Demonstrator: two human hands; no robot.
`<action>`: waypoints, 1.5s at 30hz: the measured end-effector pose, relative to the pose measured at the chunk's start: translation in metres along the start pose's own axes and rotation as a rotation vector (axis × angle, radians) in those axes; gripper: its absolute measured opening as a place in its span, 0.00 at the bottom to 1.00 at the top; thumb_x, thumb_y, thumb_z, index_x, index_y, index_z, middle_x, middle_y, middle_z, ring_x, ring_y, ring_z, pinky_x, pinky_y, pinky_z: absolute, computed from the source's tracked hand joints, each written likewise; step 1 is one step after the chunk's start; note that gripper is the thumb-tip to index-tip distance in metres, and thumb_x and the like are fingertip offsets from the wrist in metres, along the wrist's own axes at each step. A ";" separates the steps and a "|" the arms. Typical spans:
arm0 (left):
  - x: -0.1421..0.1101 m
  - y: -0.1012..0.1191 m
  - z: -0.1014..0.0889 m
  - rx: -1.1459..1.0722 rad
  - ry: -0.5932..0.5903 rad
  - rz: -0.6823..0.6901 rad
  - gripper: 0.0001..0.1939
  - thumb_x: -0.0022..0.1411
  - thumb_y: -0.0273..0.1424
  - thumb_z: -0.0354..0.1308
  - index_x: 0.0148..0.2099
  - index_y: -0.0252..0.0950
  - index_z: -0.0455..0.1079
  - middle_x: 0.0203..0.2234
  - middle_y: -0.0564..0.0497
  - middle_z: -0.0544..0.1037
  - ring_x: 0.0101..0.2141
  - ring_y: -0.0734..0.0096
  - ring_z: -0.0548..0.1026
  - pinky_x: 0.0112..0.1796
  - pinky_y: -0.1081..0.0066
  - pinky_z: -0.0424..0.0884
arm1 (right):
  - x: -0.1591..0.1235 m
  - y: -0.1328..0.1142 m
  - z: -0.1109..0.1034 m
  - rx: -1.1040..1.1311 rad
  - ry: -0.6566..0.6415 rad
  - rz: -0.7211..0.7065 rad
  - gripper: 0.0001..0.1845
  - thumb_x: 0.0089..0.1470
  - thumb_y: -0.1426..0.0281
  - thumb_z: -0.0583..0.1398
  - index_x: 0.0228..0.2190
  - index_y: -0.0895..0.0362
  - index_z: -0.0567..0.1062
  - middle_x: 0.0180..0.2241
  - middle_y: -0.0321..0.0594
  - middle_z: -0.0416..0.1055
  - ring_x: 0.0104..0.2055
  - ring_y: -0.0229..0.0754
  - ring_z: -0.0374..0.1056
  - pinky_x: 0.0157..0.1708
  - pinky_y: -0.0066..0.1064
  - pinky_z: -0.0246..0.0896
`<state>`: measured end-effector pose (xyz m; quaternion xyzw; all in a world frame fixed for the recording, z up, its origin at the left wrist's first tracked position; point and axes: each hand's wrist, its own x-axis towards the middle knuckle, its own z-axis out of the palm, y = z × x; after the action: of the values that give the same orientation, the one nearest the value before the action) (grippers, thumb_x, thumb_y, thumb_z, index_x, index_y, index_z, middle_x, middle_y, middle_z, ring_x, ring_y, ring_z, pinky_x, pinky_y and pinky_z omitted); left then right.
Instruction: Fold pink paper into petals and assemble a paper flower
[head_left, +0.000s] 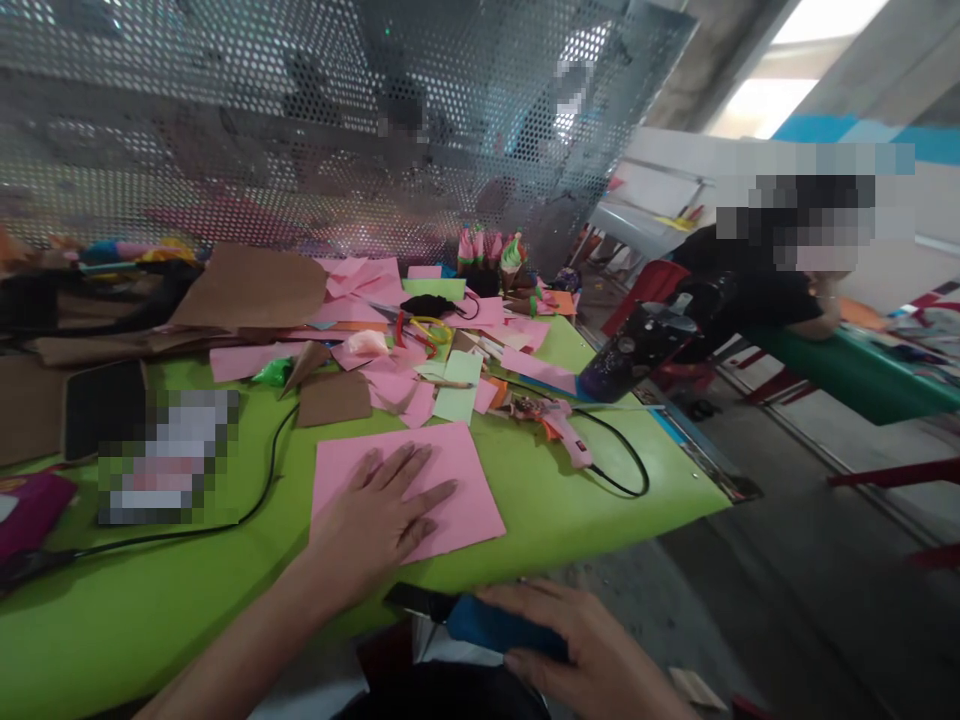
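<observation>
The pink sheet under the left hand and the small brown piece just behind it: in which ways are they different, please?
The pink sheet is pink, while the small brown piece is plain brown. The pink sheet is clearly larger than the brown piece. The left hand lies spread on the pink sheet; no hand touches the brown piece. Both lie on the green table top.

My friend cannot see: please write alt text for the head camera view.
A left hand lies spread on a pink sheet on a green table; the right hand holds a blue-and-black tool. Beyond lie paper scraps and a glue gun.
</observation>
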<state>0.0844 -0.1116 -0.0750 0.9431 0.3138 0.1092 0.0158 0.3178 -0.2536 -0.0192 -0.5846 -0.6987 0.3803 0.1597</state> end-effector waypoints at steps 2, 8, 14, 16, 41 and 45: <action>0.000 0.001 0.000 -0.006 0.008 -0.011 0.25 0.71 0.44 0.40 0.68 0.60 0.46 0.68 0.52 0.52 0.65 0.56 0.53 0.59 0.49 0.52 | 0.002 -0.003 0.003 0.008 -0.005 -0.007 0.25 0.55 0.68 0.62 0.54 0.45 0.72 0.54 0.40 0.72 0.54 0.49 0.70 0.53 0.37 0.64; 0.000 0.002 0.002 -0.010 0.025 -0.016 0.25 0.71 0.44 0.42 0.68 0.58 0.49 0.67 0.51 0.55 0.64 0.54 0.56 0.59 0.49 0.52 | -0.016 0.013 -0.014 -0.032 0.106 0.065 0.21 0.58 0.63 0.60 0.54 0.48 0.74 0.52 0.43 0.74 0.51 0.53 0.72 0.50 0.39 0.67; -0.001 0.000 0.009 -0.013 0.047 -0.014 0.25 0.70 0.42 0.44 0.68 0.60 0.48 0.68 0.51 0.54 0.64 0.53 0.56 0.59 0.49 0.49 | -0.049 0.037 -0.039 -0.106 0.296 0.206 0.22 0.59 0.59 0.58 0.54 0.50 0.74 0.53 0.43 0.73 0.54 0.54 0.69 0.54 0.40 0.65; -0.002 0.000 0.011 -0.014 0.046 -0.009 0.26 0.70 0.42 0.44 0.68 0.60 0.46 0.68 0.51 0.53 0.64 0.53 0.56 0.59 0.49 0.49 | -0.054 0.040 -0.042 -0.130 0.331 0.238 0.22 0.59 0.59 0.58 0.53 0.50 0.74 0.54 0.42 0.72 0.54 0.54 0.69 0.54 0.41 0.65; -0.002 0.000 0.013 -0.017 0.061 -0.015 0.25 0.71 0.43 0.42 0.68 0.60 0.46 0.68 0.53 0.53 0.64 0.54 0.56 0.59 0.49 0.50 | -0.043 0.034 -0.033 -0.076 0.238 0.208 0.23 0.59 0.59 0.59 0.54 0.51 0.73 0.54 0.43 0.72 0.54 0.52 0.69 0.54 0.39 0.64; -0.002 0.002 0.011 -0.019 0.067 -0.028 0.25 0.70 0.42 0.44 0.68 0.60 0.48 0.68 0.52 0.54 0.65 0.54 0.55 0.59 0.49 0.50 | -0.031 0.024 -0.026 -0.057 0.208 0.173 0.22 0.59 0.60 0.58 0.54 0.51 0.73 0.54 0.43 0.72 0.54 0.53 0.69 0.53 0.41 0.64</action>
<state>0.0865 -0.1143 -0.0860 0.9342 0.3261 0.1435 0.0159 0.3606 -0.2725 -0.0126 -0.6833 -0.6357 0.3102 0.1812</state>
